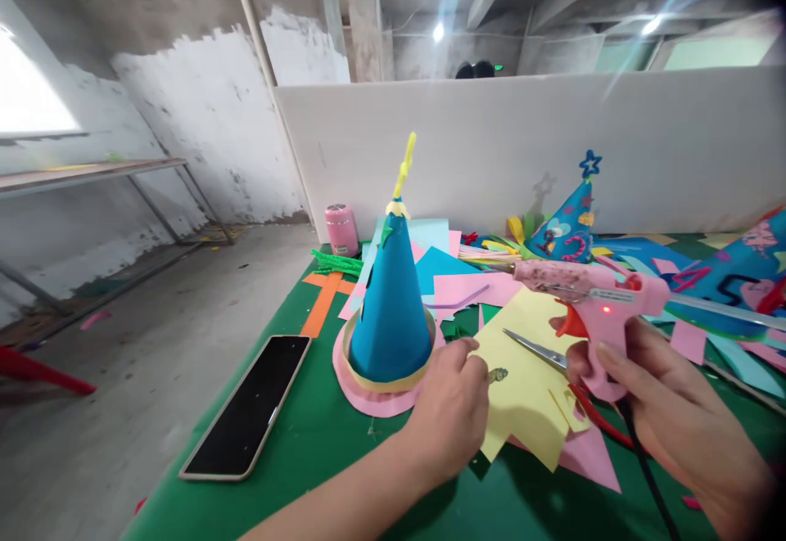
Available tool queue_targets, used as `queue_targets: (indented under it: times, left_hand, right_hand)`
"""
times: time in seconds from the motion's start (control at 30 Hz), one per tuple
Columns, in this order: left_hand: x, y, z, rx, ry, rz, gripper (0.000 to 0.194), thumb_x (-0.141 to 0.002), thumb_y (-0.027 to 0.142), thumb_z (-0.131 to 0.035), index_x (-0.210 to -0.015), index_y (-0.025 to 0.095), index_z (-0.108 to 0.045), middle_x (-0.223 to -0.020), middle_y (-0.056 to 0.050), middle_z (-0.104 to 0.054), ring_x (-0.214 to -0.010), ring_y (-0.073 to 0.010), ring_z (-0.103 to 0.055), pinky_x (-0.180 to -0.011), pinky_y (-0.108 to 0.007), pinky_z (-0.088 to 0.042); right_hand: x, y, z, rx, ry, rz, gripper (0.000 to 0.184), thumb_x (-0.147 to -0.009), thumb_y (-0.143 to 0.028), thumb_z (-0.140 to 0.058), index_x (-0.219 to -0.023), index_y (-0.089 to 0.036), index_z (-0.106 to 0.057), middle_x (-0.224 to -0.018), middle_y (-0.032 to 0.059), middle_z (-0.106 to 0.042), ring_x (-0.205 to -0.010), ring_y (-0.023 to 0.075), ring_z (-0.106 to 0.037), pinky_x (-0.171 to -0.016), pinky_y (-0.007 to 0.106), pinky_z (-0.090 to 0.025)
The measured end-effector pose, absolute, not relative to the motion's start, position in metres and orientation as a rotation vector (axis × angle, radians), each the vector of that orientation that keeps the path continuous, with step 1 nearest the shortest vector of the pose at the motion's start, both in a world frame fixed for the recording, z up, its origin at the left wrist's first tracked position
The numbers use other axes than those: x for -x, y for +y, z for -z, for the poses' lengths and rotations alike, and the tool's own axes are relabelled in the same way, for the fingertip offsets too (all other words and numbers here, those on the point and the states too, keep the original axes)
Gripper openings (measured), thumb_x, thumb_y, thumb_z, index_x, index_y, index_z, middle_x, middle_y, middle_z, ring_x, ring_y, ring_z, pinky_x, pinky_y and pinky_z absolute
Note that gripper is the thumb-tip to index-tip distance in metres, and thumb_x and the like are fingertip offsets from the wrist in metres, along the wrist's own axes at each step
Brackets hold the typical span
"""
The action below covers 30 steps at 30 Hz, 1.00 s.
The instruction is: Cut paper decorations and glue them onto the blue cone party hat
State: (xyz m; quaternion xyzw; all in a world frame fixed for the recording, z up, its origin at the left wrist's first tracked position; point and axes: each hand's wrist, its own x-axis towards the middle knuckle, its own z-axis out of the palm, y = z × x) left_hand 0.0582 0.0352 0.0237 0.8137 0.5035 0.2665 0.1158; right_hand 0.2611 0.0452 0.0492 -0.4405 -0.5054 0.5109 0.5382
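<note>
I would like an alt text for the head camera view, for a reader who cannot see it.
A person's right hand holds a pink glue gun; the left hand is beside a blue cone with a pink brim. On the green table are scissors, yellow paper, a phone and two decorated blue cones.

A blue cone hat (393, 312) stands upright near the counter's (307, 435) left edge, its pink brim (359, 394) flat, a yellow stem (405, 169) rising from its tip. The pink glue gun (595, 289), held above the counter, shows a red light (607, 308), nozzle toward that edge.
</note>
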Motion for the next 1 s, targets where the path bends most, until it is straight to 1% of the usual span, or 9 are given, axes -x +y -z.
queue_targets:
  times: [0.13,0.23,0.43,0.53,0.67,0.73,0.8,0.93,1.0]
  left_hand:
    - [-0.023,0.021,-0.027,-2.473,1.560,-1.437,0.014,-0.080,0.008,-0.042,-0.081,0.019,-0.051,-0.098,-0.009,-0.051,-0.092,-0.0213,-0.049,-0.078,-0.036,-0.041]
    - [-0.002,0.027,-0.027,-2.462,1.696,-1.720,0.014,-0.077,0.007,-0.047,-0.082,0.020,-0.051,-0.101,-0.009,-0.049,-0.092,-0.0223,-0.050,-0.079,-0.038,-0.041]
    - [0.015,0.043,-0.023,-2.518,1.633,-1.805,0.017,-0.075,0.006,-0.049,-0.084,0.020,-0.050,-0.123,-0.011,-0.040,-0.116,-0.0286,-0.038,-0.091,-0.045,-0.034]
    - [0.022,0.048,-0.029,-2.270,1.648,-1.855,0.012,-0.077,0.009,-0.050,-0.082,0.020,-0.053,-0.125,-0.010,-0.037,-0.116,-0.0264,-0.038,-0.090,-0.041,-0.035]
    - [0.039,0.056,-0.042,-1.930,1.485,-1.806,0.006,-0.080,0.018,-0.051,-0.077,0.021,-0.054,-0.122,-0.008,-0.040,-0.119,-0.0231,-0.035,-0.094,-0.038,-0.033]
    - [0.046,0.058,-0.043,-1.753,1.400,-1.759,0.006,-0.081,0.022,-0.050,-0.076,0.021,-0.054,-0.121,-0.007,-0.043,-0.119,-0.0224,-0.036,-0.094,-0.037,-0.033]
    - [0.051,0.060,-0.040,-1.588,1.345,-1.721,0.008,-0.081,0.026,-0.051,-0.075,0.021,-0.054,-0.122,-0.007,-0.044,-0.118,-0.0227,-0.037,-0.094,-0.037,-0.032]
    - [0.052,0.062,-0.031,-1.368,1.208,-1.675,0.009,-0.078,0.028,-0.055,-0.073,0.020,-0.055,-0.127,-0.007,-0.041,-0.120,-0.0239,-0.035,-0.093,-0.036,-0.033]
    - [0.049,0.062,-0.029,-1.317,1.168,-1.664,0.009,-0.078,0.027,-0.056,-0.073,0.020,-0.055,-0.128,-0.006,-0.041,-0.121,-0.0236,-0.034,-0.093,-0.036,-0.033]
  right_hand:
    - [-0.246,0.044,-0.053,1.097,-1.358,-1.103,0.017,-0.078,-0.039,-0.053,-0.086,-0.024,-0.051,-0.067,0.0010,-0.056,-0.064,0.0175,-0.052,-0.053,0.027,-0.047]
    - [-0.226,0.039,-0.063,1.125,-1.466,-1.041,0.021,-0.079,-0.040,-0.051,-0.090,-0.022,-0.051,-0.065,0.0003,-0.054,-0.060,0.0161,-0.051,-0.051,0.026,-0.046]
    - [-0.186,0.037,-0.080,1.025,-1.736,-0.878,0.024,-0.081,-0.037,-0.049,-0.102,-0.026,-0.046,-0.071,-0.0005,-0.048,-0.065,0.0163,-0.049,-0.058,0.027,-0.045]
    - [-0.181,0.041,-0.077,0.946,-1.745,-0.895,0.023,-0.082,-0.034,-0.050,-0.103,-0.026,-0.046,-0.074,-0.0004,-0.046,-0.067,0.0155,-0.047,-0.059,0.026,-0.045]
    - [-0.179,0.050,-0.070,0.920,-1.572,-1.030,0.021,-0.083,-0.033,-0.050,-0.102,-0.026,-0.047,-0.072,-0.0012,-0.049,-0.065,0.0133,-0.048,-0.055,0.023,-0.044]
    - [-0.176,0.056,-0.067,0.873,-1.454,-1.114,0.017,-0.083,-0.032,-0.051,-0.098,-0.025,-0.049,-0.069,-0.0024,-0.051,-0.063,0.0119,-0.049,-0.055,0.022,-0.044]
    - [-0.170,0.064,-0.064,0.834,-1.310,-1.168,0.014,-0.082,-0.030,-0.053,-0.095,-0.025,-0.050,-0.073,-0.0027,-0.055,-0.062,0.0104,-0.051,-0.057,0.022,-0.045]
    - [-0.147,0.084,-0.055,0.791,-1.071,-1.216,0.020,-0.079,-0.030,-0.056,-0.098,-0.025,-0.050,-0.098,0.0005,-0.059,-0.073,0.0127,-0.059,-0.071,0.031,-0.048]
    - [-0.133,0.092,-0.051,0.736,-1.009,-1.225,0.022,-0.078,-0.029,-0.057,-0.098,-0.025,-0.048,-0.096,0.0008,-0.061,-0.077,0.0158,-0.062,-0.076,0.036,-0.048]
